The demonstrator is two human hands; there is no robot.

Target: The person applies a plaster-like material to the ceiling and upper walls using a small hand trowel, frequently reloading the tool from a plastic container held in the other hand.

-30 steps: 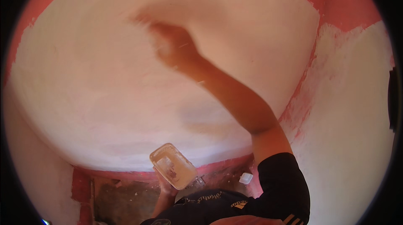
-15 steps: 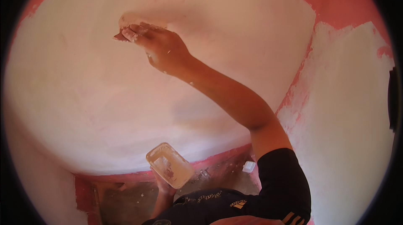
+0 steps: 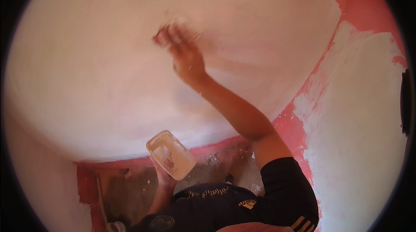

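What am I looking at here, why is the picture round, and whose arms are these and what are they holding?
The picture comes from a wide fisheye camera worn on a person's head. That lens makes the image round and bends straight edges near the rim. No machine is involved: both arms belong to the wearer.

The right hand is raised against a wall covered in whitish coating, with pink showing at the edges and the corner. It is blurred, so I cannot tell whether it grips a small tool or just presses on the wall.

The left hand, lower down, holds a shallow white rectangular tray smeared with pale material.

Beneath is a dusty, speckled floor, and the person's dark short-sleeved shirt fills the bottom edge.
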